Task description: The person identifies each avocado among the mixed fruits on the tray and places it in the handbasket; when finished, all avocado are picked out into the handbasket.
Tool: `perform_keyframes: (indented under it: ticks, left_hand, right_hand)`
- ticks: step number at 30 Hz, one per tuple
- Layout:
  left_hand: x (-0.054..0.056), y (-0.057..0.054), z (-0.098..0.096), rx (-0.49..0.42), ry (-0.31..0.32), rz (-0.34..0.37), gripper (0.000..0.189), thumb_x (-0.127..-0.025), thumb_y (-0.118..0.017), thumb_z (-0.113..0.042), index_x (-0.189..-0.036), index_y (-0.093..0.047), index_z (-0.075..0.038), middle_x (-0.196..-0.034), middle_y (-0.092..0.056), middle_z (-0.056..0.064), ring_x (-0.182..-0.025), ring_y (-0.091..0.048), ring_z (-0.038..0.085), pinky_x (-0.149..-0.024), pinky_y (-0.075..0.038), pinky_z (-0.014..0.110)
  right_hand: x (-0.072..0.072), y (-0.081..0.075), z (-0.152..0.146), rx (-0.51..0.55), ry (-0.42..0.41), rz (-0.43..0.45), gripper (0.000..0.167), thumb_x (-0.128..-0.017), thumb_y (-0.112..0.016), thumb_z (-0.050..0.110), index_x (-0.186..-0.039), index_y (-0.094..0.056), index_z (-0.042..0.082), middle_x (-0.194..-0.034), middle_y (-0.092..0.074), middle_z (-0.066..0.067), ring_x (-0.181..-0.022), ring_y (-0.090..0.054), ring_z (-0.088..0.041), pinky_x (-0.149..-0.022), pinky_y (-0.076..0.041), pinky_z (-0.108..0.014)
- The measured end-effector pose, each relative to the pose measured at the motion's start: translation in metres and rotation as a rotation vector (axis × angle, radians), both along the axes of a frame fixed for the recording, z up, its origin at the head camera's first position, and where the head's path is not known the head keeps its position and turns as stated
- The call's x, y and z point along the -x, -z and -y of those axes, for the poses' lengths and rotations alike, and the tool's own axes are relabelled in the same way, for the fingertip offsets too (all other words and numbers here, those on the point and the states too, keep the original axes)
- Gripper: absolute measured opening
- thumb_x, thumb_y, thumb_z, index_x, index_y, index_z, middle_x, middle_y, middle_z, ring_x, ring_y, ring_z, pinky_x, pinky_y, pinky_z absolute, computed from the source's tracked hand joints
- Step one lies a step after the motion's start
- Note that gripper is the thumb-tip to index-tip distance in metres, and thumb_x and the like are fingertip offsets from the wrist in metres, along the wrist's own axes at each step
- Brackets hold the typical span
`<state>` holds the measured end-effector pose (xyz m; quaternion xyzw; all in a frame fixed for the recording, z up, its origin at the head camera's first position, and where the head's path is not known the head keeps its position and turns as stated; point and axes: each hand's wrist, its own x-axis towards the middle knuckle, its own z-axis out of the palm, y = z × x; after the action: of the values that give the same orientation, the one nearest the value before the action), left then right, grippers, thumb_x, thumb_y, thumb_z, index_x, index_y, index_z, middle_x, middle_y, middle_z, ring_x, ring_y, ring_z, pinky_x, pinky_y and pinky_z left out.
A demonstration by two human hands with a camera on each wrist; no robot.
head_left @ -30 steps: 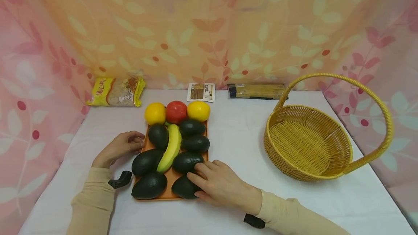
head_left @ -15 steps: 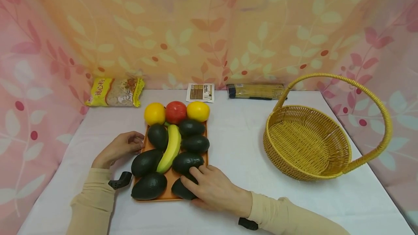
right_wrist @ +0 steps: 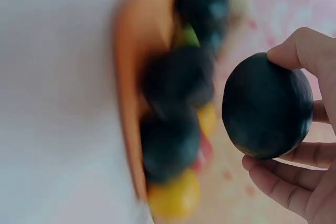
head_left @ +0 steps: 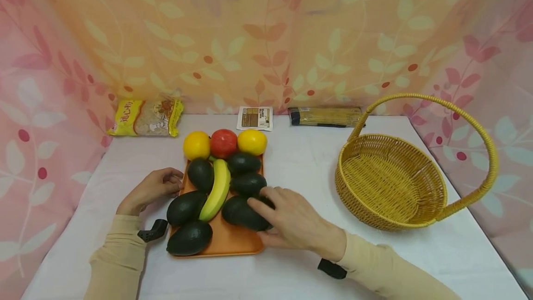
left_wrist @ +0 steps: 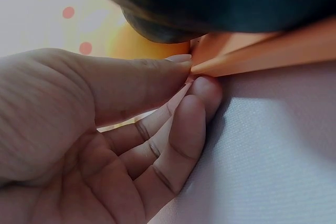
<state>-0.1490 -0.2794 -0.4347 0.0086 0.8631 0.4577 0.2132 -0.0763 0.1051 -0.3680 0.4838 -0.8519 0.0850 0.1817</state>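
My right hand (head_left: 287,216) is spread only as wide as the dark avocado (right_wrist: 265,108) it grips: my thumb bears on one side of the fruit, my fingertips curl against the other. My left hand (head_left: 156,186) is nearly closed, thumb and fingertips pinching the rim of the orange tray (head_left: 233,240) along its left edge; the gap there is thin.

The gripped avocado sits within my right fingers, over the front part of the tray's right side, its end reaching the edge. Whether it touches a fruit under it, I cannot tell.

In the tray, three avocados (head_left: 187,208) run down the left side, and two more (head_left: 249,183) lie on the right, just beyond my right fingertips. A banana (head_left: 215,190) slants between the two rows. At the far end sit a red fruit (head_left: 224,143) and, flanking it, two yellow fruits (head_left: 197,146).

Well apart to my right stands a woven basket (head_left: 362,203), its handle arching up and its floor showing. Along the back lie a yellow food bag (head_left: 145,117), a small sachet (head_left: 255,118) and a wrapped bundle (head_left: 326,117).
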Motion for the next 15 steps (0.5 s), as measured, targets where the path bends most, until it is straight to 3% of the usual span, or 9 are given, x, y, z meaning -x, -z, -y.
perform_keyframes:
  ticks: [8,11,15]
  left_hand:
    - [-0.001,-0.002,0.0,-0.032,0.012,-0.026,0.04,-0.094,-0.058,-0.007,-0.13,-0.048,0.009,-0.1,-0.065,0.016,-0.082,-0.063,0.015,-0.073,-0.057,0.026]
    - [-0.001,-0.002,0.0,-0.038,0.01,-0.031,0.041,-0.094,-0.059,-0.007,-0.13,-0.048,0.009,-0.1,-0.066,0.017,-0.081,-0.063,0.015,-0.072,-0.057,0.026]
    - [-0.001,0.001,0.001,-0.039,0.008,-0.021,0.042,-0.094,-0.06,-0.008,-0.13,-0.049,0.009,-0.099,-0.066,0.015,-0.081,-0.063,0.015,-0.072,-0.057,0.026]
  right_hand:
    - [0.049,-0.059,-0.082,0.101,0.25,-0.056,0.062,-0.072,-0.077,0.036,-0.125,-0.059,0.011,-0.113,-0.06,-0.017,-0.086,-0.06,-0.028,-0.07,-0.054,-0.041]
    - [0.067,-0.071,-0.117,0.09,0.37,-0.042,0.062,-0.073,-0.075,0.033,-0.126,-0.058,0.007,-0.114,-0.062,-0.018,-0.087,-0.06,-0.031,-0.071,-0.052,-0.045]
    - [0.084,-0.078,-0.154,0.035,0.563,0.055,0.062,-0.073,-0.075,0.029,-0.126,-0.053,0.006,-0.108,-0.063,-0.017,-0.082,-0.057,-0.032,-0.066,-0.048,-0.046]
